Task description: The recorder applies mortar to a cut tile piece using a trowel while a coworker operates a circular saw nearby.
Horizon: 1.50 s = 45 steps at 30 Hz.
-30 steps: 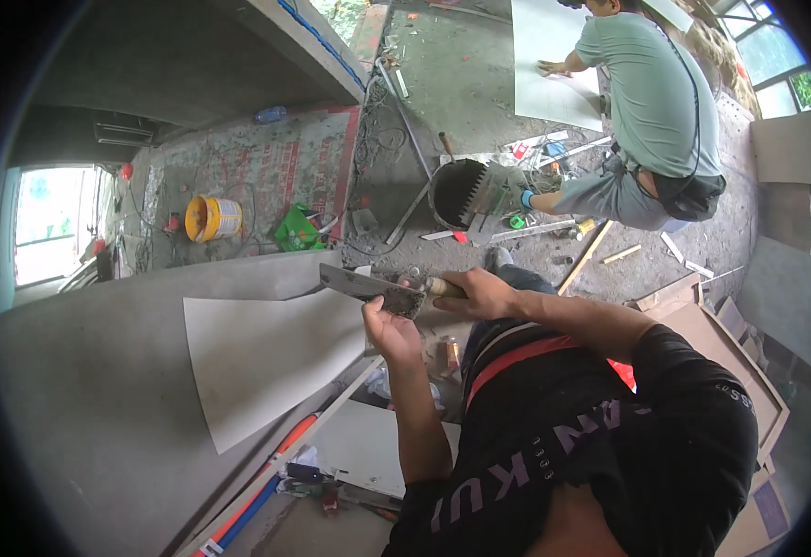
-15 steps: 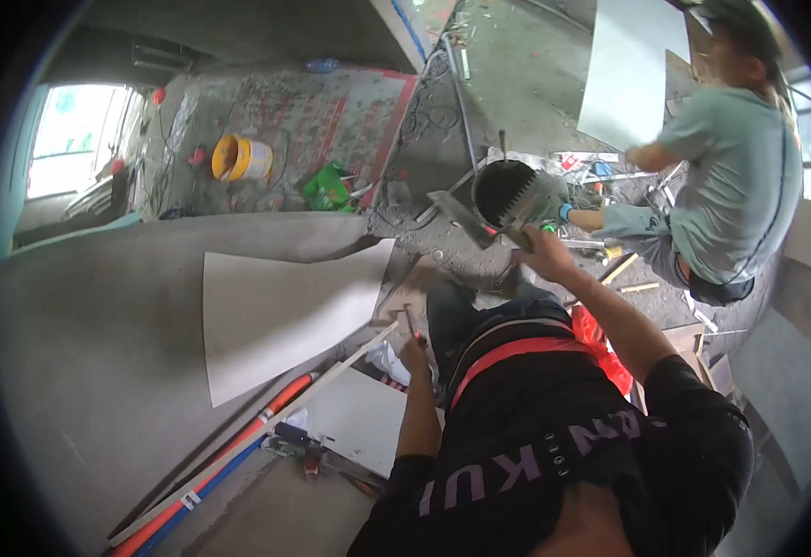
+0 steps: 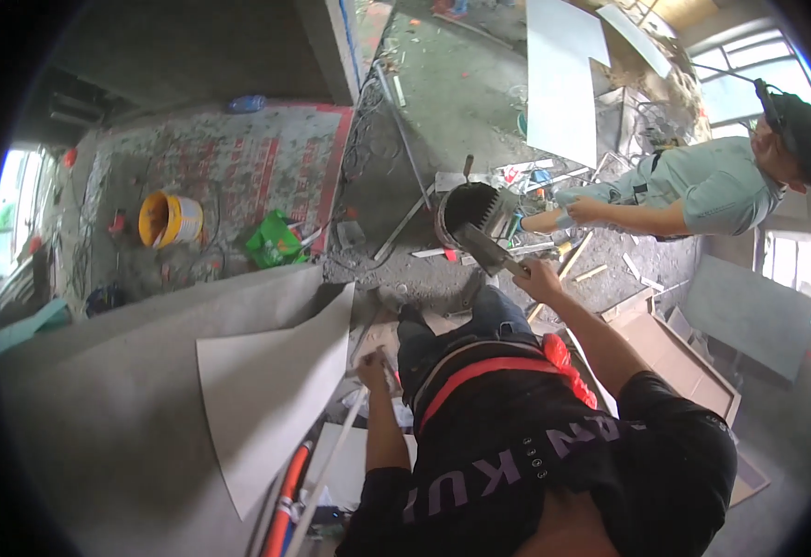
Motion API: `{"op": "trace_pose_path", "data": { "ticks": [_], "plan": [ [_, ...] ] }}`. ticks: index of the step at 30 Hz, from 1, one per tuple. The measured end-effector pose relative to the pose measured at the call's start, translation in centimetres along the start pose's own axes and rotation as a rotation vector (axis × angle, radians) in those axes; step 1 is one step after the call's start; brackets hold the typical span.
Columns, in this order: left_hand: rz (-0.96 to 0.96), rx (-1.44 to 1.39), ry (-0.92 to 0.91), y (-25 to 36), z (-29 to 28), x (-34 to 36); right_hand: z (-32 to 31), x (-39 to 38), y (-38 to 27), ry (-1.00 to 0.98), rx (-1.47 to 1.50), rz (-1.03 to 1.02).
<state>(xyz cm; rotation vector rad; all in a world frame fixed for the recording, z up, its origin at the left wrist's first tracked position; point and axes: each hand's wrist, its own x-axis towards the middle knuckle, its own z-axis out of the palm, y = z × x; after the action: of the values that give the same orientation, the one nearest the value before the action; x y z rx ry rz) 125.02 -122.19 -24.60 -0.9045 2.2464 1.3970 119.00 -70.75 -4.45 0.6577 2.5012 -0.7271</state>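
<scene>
Currently right hand [image 3: 539, 280] is gripping trowel [image 3: 486, 250] by dark bucket [image 3: 440, 221], presumably scooping, next needing steady tilt; left hand [image 3: 371, 369] state unclear.

Daylight comes through windows [image 3: 740, 79] at two o'clock, a lower window [image 3: 800, 278] at three and another [image 3: 11, 213] at nine, their panes washed out. The concrete overhang [image 3: 183, 56] between ten and eleven sinks into deep shade, while the pale sheet [image 3: 276, 390] toward half past seven is unevenly shaded. The left hand [image 3: 371, 369] looks soft and poorly detailed. Fisheye distortion bends the outer edges, and black vignetting fills the corners.
</scene>
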Motion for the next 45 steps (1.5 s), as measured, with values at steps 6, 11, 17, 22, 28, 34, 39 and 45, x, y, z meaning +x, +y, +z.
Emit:
{"op": "trace_pose_path", "data": {
  "ticks": [6, 11, 17, 22, 28, 34, 39, 45],
  "plan": [
    [0.071, -0.398, -0.259, 17.0, -6.0, 15.4, 0.2, -4.0, -7.4, 0.385, 0.296, -0.140],
    [-0.082, -0.329, -0.138, 19.5, -6.5, 19.9, 1.5, -3.6, -9.7, 0.364, 0.410, 0.031],
    [-0.058, -0.003, -0.367, 14.6, -4.9, 16.8, 2.1, -2.6, -11.0, 0.267, 0.593, 0.108],
    [0.047, 0.170, -0.467, 15.0, -1.1, 9.6, 3.5, 1.3, -6.2, 0.137, 0.517, 0.107],
    [0.043, 0.228, -0.400, 18.1, -3.8, 8.0, 6.6, 4.9, -4.3, -0.266, 0.667, 0.522],
    [-0.088, 0.206, -0.168, 22.7, -4.4, 8.5, 8.0, 9.2, -1.1, -0.297, 0.680, 0.522],
    [-0.115, 0.062, -0.192, 24.1, -4.2, 8.2, 9.5, 13.9, 0.1, -0.231, 0.499, 0.482],
    [-0.060, 0.164, -0.380, 22.6, 0.8, 5.8, 13.0, 18.5, 4.7, -0.141, 0.336, 0.381]
  ]
}}
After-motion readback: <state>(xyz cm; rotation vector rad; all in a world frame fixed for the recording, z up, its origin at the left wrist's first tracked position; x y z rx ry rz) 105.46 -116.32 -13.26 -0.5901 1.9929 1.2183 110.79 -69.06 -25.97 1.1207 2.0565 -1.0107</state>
